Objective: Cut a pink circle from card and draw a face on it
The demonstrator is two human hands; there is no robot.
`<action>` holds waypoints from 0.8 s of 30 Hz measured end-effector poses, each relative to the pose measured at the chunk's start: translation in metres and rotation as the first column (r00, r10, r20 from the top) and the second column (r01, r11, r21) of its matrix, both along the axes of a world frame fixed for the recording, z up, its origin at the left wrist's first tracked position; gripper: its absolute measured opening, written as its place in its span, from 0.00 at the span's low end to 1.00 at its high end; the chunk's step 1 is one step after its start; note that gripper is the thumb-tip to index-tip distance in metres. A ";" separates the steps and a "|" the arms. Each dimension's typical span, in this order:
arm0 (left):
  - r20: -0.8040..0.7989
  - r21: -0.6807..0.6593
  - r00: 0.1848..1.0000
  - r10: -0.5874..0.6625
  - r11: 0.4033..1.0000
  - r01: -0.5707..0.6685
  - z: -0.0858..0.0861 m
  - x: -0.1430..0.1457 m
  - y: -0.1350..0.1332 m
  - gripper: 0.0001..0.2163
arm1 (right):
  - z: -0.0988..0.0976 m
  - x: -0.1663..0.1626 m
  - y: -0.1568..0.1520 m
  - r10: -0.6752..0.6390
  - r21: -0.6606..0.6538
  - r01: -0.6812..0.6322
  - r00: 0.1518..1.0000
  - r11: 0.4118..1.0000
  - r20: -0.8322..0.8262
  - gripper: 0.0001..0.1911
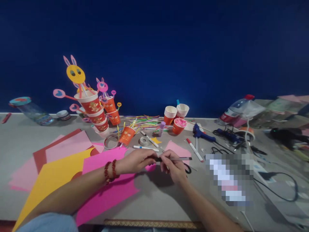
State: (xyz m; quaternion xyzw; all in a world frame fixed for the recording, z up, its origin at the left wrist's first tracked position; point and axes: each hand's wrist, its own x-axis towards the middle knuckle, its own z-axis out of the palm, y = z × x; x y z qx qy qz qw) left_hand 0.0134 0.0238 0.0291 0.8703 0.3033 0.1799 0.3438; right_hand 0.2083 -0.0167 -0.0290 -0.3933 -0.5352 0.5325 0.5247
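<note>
My left hand [140, 161], with red bead bracelets on its wrist, is closed, its fingertips pinching the dark left end of a slim marker [184, 158]. Closed around the middle of that marker is my right hand [174, 167], with the grey barrel and black tip sticking out to the right. The two hands almost touch above the table. Black scissor handles [188, 169] show just beside my right hand, partly hidden by it. Beneath the fingers of my left hand lies a small pink paper piece [150, 168]. A light pink sheet [177, 149] lies behind my hands.
Bright pink [113, 196] and yellow paper [55, 170] spread at left. Stacked-cup figures [93, 108] stand behind them. A tilted orange cup [126, 136], tape roll [144, 140], glue stick [162, 128], red marker [194, 150] and blue glue gun [202, 133] lie further back. Cables run along the right.
</note>
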 end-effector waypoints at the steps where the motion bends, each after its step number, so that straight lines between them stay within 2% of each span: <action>1: 0.062 -0.123 0.998 0.030 0.992 -0.023 -0.003 -0.002 -0.006 0.10 | 0.001 -0.001 -0.003 0.040 -0.032 -0.040 0.999 0.999 -0.017 0.20; 2: 0.125 -0.264 0.990 0.069 0.964 -0.034 -0.007 -0.006 -0.012 0.11 | 0.002 -0.001 -0.005 0.087 -0.056 -0.088 0.996 0.995 -0.025 0.20; 3: 0.178 -0.431 0.978 0.105 0.902 -0.018 -0.012 -0.011 -0.019 0.12 | 0.004 0.001 -0.007 0.112 -0.065 -0.114 0.993 0.991 -0.034 0.19; 4: 0.221 -0.591 0.966 0.138 0.806 0.021 -0.019 -0.017 -0.026 0.14 | 0.006 0.004 -0.006 0.098 -0.056 -0.102 0.994 0.993 -0.054 0.18; 5: 0.240 -0.711 0.956 0.168 0.701 0.055 -0.025 -0.024 -0.032 0.16 | 0.009 0.008 -0.004 0.052 -0.030 -0.055 0.995 0.998 -0.088 0.17; 6: 0.233 -0.789 0.954 0.189 0.611 0.071 -0.032 -0.033 -0.037 0.18 | 0.012 0.013 -0.001 -0.044 0.006 0.046 0.989 0.999 -0.142 0.16; 7: 0.202 -0.828 0.949 0.242 0.559 0.033 -0.038 -0.042 -0.041 0.18 | 0.014 0.019 0.003 -0.164 0.042 0.178 0.962 0.983 -0.219 0.17; 8: 0.150 -0.834 0.948 0.281 0.550 -0.031 -0.042 -0.051 -0.042 0.18 | 0.016 0.024 0.007 -0.250 0.065 0.277 0.929 0.959 -0.272 0.16; 9: 0.091 -0.793 0.945 0.313 0.597 -0.121 -0.045 -0.059 -0.041 0.17 | 0.017 0.027 0.011 -0.294 0.076 0.327 0.912 0.942 -0.285 0.15; 10: 0.040 -0.695 0.951 0.308 0.692 -0.195 -0.047 -0.065 -0.038 0.16 | 0.017 0.028 0.015 -0.274 0.065 0.297 0.932 0.953 -0.238 0.15; 11: -0.002 -0.519 0.946 0.325 0.808 -0.279 -0.048 -0.070 -0.032 0.14 | 0.015 0.027 0.017 -0.208 0.043 0.217 0.965 0.975 -0.158 0.13; 12: -0.027 -0.305 0.940 0.340 0.893 -0.331 -0.049 -0.072 -0.025 0.12 | 0.011 0.024 0.019 -0.122 0.009 0.123 0.990 0.992 -0.071 0.11; 13: -0.052 -0.098 0.939 0.340 0.934 -0.343 -0.050 -0.072 -0.016 0.11 | 0.007 0.020 0.020 -0.037 -0.032 0.037 0.999 0.999 0.007 0.10; 14: -0.089 0.098 0.938 0.334 0.941 -0.325 -0.051 -0.069 -0.007 0.10 | 0.003 0.015 0.021 0.026 -0.069 -0.022 0.997 0.997 0.068 0.11; 15: -0.143 0.266 0.934 0.328 0.922 -0.283 -0.053 -0.066 0.002 0.10 | -0.002 0.011 0.022 0.055 -0.094 -0.045 0.993 0.995 0.108 0.11; 16: -0.182 0.378 0.926 0.330 0.893 -0.244 -0.056 -0.062 0.009 0.10 | -0.006 0.007 0.023 0.056 -0.108 -0.041 0.989 0.993 0.137 0.11; 18: -0.208 0.449 0.920 0.332 0.868 -0.211 -0.061 -0.053 0.019 0.09 | -0.013 0.005 0.024 0.033 -0.100 -0.014 0.982 0.995 0.187 0.08; 21: -0.200 0.469 0.920 0.338 0.857 -0.213 -0.066 -0.046 0.017 0.09 | -0.017 0.006 0.026 -0.004 -0.055 0.018 0.970 0.998 0.242 0.04; 24: -0.156 0.499 0.960 0.232 0.857 -0.125 -0.066 -0.044 0.001 0.10 | -0.019 0.004 0.024 -0.012 -0.042 0.023 0.969 0.999 0.245 0.03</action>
